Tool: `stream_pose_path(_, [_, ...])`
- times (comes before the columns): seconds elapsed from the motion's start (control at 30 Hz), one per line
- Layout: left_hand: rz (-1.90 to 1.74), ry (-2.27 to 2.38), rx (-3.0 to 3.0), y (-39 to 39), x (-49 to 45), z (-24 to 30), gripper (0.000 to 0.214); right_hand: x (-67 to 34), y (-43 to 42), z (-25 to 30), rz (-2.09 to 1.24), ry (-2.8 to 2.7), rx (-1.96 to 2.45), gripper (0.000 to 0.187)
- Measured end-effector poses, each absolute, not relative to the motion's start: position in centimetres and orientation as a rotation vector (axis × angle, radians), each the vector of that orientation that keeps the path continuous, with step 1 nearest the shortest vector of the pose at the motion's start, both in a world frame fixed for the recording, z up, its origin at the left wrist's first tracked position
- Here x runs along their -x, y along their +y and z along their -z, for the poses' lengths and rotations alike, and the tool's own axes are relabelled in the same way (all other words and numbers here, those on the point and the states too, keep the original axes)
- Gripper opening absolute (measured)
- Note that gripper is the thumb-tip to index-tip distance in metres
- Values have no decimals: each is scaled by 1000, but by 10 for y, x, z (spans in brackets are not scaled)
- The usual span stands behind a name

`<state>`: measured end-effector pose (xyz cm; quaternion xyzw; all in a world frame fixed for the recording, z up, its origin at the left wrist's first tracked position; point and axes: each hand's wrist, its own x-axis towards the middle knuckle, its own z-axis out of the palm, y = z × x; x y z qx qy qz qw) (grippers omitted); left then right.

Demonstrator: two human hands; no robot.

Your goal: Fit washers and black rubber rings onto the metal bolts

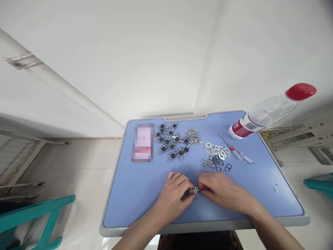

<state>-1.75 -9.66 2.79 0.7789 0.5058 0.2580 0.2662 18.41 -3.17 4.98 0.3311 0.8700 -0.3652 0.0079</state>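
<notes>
**Left hand:** the left hand is curled, pinching one side of a small metal assembly.

**Right hand:** the right hand is also closed, pinching the assembly's other side.

**Held piece:** it sits between the hands, just above the near edge of the surface, a blue desktop with a grey rim. The fingers hide much of it, so its exact make-up is hard to tell.

**Far side of the surface:** a loose cluster of cross-shaped metal parts with black centres lies beside a pixelated rectangular object. Small metal pieces lie just right of the cluster.

**Right side of the surface:** flat metal plates lie above dark rings and tiny metal beads. Two screwdrivers lie nearby, and a plastic bottle with a red cap lies on its side, overhanging the far corner.

**Floor:** teal chairs stand on both sides.
</notes>
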Motion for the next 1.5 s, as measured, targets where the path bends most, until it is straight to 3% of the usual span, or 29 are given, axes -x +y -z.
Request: stream_pose_path(1.5, [-695, 1411, -2132, -97, 15, -27, 13, -183, -32, -54, 1118, 2688, -1061, 11])
